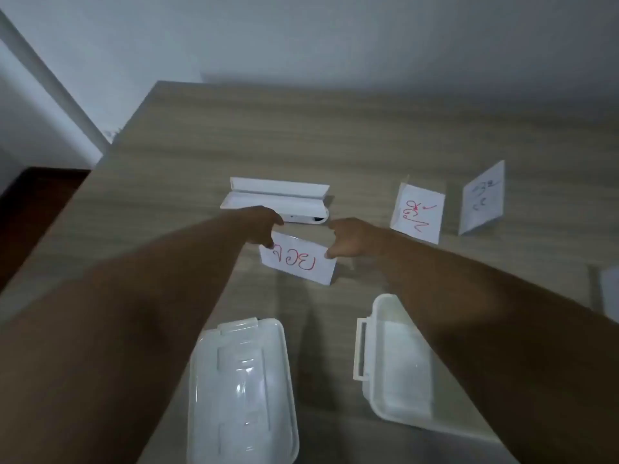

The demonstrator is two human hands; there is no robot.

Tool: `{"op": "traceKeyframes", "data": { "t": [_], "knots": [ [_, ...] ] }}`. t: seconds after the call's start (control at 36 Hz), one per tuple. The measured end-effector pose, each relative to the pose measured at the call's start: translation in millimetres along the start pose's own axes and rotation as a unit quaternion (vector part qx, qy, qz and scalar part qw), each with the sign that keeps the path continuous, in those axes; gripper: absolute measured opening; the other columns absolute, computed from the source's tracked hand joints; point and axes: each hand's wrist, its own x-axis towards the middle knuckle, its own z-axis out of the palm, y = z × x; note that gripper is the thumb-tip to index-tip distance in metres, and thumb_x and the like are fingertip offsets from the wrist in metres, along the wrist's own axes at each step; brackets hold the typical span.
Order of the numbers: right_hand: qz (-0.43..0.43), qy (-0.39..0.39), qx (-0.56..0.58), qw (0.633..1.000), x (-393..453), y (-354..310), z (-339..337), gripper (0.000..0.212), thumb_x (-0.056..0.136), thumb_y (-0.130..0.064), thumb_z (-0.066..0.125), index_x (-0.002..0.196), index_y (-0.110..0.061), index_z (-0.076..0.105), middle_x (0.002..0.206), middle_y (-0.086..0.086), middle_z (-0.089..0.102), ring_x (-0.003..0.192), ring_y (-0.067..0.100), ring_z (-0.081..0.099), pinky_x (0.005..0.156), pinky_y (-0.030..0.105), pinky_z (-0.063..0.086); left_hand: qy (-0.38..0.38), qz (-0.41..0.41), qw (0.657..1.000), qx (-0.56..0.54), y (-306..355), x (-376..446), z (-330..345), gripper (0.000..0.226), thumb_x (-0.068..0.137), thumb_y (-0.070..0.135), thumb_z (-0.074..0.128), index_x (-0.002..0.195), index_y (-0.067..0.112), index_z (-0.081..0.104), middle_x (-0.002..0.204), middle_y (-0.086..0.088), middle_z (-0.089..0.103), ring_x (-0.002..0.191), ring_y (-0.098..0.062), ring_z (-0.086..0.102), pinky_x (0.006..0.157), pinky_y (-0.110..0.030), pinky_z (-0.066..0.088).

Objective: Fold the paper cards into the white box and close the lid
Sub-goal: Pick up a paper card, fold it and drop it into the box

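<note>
A white paper card with red writing [298, 262] stands tent-like in the middle of the table. My left hand [259, 226] pinches its upper left corner and my right hand [348, 239] pinches its upper right corner. The white plastic box [392, 360] lies open near the front, partly under my right forearm. Its lid [243, 390] rests flat to the left of it, apart from the box. Two more folded cards stand to the right: one with red writing [418, 214] and one with blue writing [482, 199].
A long white folded stand [278, 195] lies just behind the held card. Another white sheet [609, 289] shows at the right edge. The wooden table [335, 135] ends at the left, with a dark floor below and a wall behind.
</note>
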Motion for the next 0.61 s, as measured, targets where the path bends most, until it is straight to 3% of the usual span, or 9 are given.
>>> {"op": "traceKeyframes", "data": {
  "t": [0.08, 0.17, 0.25, 0.42, 0.61],
  "knots": [
    [-0.015, 0.019, -0.009, 1.0, -3, 3, 28, 0.045, 0.087, -0.016, 0.058, 0.131, -0.007, 0.056, 0.139, 0.012, 0.056, 0.126, 0.028, 0.052, 0.103, 0.032, 0.042, 0.049, 0.016, 0.999, -0.013, 3, 1, 18, 0.04, 0.084, 0.022, 0.067, 0.123, 0.015, 0.065, 0.128, -0.01, 0.064, 0.118, -0.028, 0.058, 0.094, -0.034, 0.046],
    [-0.007, 0.062, 0.023, 0.998, -11, 8, 53, 0.029, 0.089, -0.008, 0.052, 0.113, -0.002, 0.066, 0.123, 0.016, 0.064, 0.115, 0.033, 0.057, 0.092, 0.033, 0.045, 0.066, 0.013, 0.997, -0.031, 8, -7, 33, 0.024, 0.086, 0.017, 0.062, 0.108, 0.013, 0.072, 0.113, -0.011, 0.071, 0.104, -0.029, 0.065, 0.079, -0.031, 0.046],
    [-0.008, 0.101, 0.052, 0.993, -17, 10, 50, 0.02, 0.086, -0.003, 0.053, 0.1, 0.001, 0.067, 0.113, 0.019, 0.066, 0.108, 0.034, 0.06, 0.082, 0.031, 0.043, 0.074, 0.022, 0.996, -0.037, 8, -16, 28, 0.022, 0.086, 0.015, 0.061, 0.105, 0.011, 0.072, 0.109, -0.011, 0.072, 0.101, -0.029, 0.065, 0.079, -0.031, 0.047],
    [-0.027, 0.184, 0.086, 0.979, -49, 2, -5, 0.021, 0.088, -0.011, 0.054, 0.101, -0.005, 0.069, 0.11, 0.013, 0.068, 0.103, 0.031, 0.062, 0.078, 0.027, 0.044, 0.138, 0.042, 0.988, -0.047, 23, -46, -21, 0.023, 0.086, 0.021, 0.063, 0.105, 0.013, 0.073, 0.109, -0.011, 0.071, 0.103, -0.03, 0.063, 0.083, -0.034, 0.049],
    [-0.047, 0.274, 0.14, 0.95, -126, 34, -68, 0.018, 0.087, -0.012, 0.06, 0.101, -0.006, 0.07, 0.104, 0.01, 0.067, 0.087, 0.021, 0.056, 0.072, 0.024, 0.038, 0.204, 0.091, 0.973, -0.054, 101, -98, -86, 0.023, 0.086, 0.023, 0.066, 0.103, 0.012, 0.075, 0.104, -0.01, 0.074, 0.099, -0.028, 0.065, 0.079, -0.029, 0.045]
  ]
}}
